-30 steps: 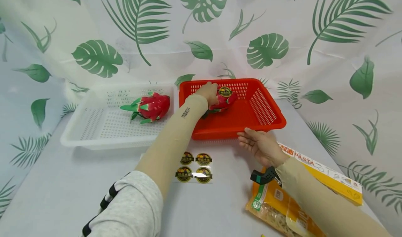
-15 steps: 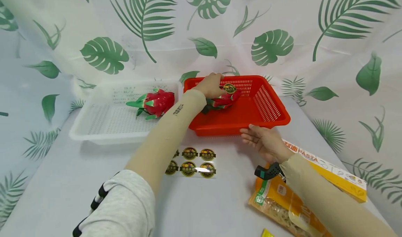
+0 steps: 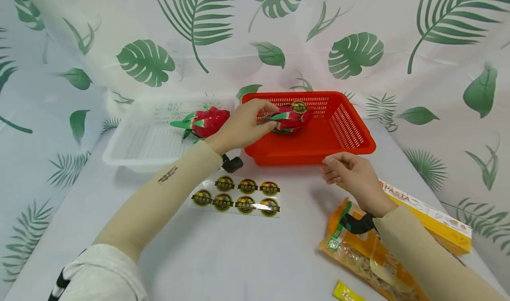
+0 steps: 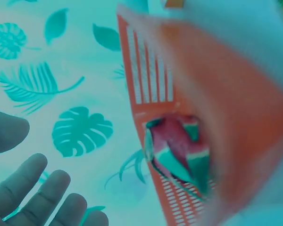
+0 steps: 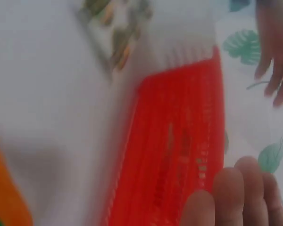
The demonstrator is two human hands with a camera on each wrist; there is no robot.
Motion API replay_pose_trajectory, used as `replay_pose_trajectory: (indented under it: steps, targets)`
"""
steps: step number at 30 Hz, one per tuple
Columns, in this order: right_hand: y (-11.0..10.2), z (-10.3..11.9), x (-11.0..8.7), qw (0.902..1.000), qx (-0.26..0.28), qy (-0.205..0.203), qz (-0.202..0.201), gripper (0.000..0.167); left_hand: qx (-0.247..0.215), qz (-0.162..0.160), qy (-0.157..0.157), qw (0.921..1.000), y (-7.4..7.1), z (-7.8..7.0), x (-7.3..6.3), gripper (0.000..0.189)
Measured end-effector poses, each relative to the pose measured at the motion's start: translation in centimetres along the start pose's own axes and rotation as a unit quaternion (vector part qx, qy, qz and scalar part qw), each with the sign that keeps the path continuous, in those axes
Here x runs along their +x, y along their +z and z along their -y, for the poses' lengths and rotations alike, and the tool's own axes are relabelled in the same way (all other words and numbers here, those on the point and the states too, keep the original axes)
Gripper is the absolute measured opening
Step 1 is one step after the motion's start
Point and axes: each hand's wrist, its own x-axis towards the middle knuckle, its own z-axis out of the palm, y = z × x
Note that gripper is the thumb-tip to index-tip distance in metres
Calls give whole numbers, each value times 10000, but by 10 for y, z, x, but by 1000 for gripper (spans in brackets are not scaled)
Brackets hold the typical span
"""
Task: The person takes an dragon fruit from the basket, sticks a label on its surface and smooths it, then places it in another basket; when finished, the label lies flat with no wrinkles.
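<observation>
A dragon fruit (image 3: pixel 288 121) with a round black-and-gold sticker (image 3: pixel 299 106) on it lies in the red plastic basket (image 3: pixel 311 158). My left hand (image 3: pixel 247 124) hovers over the basket's left rim beside the fruit's green tips, fingers loosely bent. The left wrist view shows nothing between that hand's thumb and fingers (image 4: pixel 59 181), with the fruit off to the right. My right hand (image 3: pixel 356 177) hangs just off the basket's front right edge, holding nothing, its fingers relaxed. A second dragon fruit (image 3: pixel 211 120) rests in the white basket (image 3: pixel 131 159), partly behind my left hand.
A clear sheet of round stickers (image 3: pixel 245 199) lies on the table in front of the baskets. At the right, below my right arm, are an orange pasta bag (image 3: pixel 358 252) and a long pasta box (image 3: pixel 434 221). A small yellow packet (image 3: pixel 346 291) is at the front edge.
My left hand has drawn back leftward and nearer from above the stickered dragon fruit, which stays in the red basket. My right hand has moved slightly off the basket's front edge.
</observation>
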Motion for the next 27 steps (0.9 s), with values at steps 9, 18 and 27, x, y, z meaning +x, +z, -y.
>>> replay_pose_trajectory:
  steps: [9, 18, 27]
  targets:
    - [8, 13, -4, 9707, -2060, -1124, -513, 28, -1035, -898, -328, 9900, 5, 40, -106, 25]
    - [24, 20, 3, 9550, -2393, -1654, -575, 15, -1715, -1281, -1451, 9660, 12, 75, -176, 27]
    - [42, 24, 30, 9399, -2735, -1950, -607, 16, -4234, -2065, -2816, 8359, 2, 128, -204, 46]
